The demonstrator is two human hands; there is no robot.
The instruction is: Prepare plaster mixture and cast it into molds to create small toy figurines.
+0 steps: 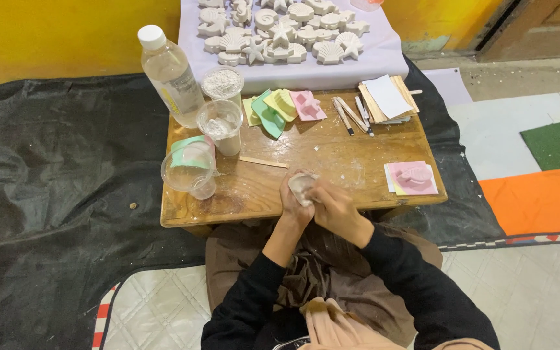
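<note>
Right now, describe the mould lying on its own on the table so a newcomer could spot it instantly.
Start at the low wooden table in front of the seated person. Go to its right end, near the front edge: a pink mould lies flat there on a pale sheet. The other moulds, green, yellow and pink, sit fanned in a cluster at the back middle; this one lies alone, apart from both hands.

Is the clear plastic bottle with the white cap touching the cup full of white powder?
Cannot tell. In the head view the clear plastic bottle and the cup of white powder stand close together, but no clear gap or contact shows.
</note>
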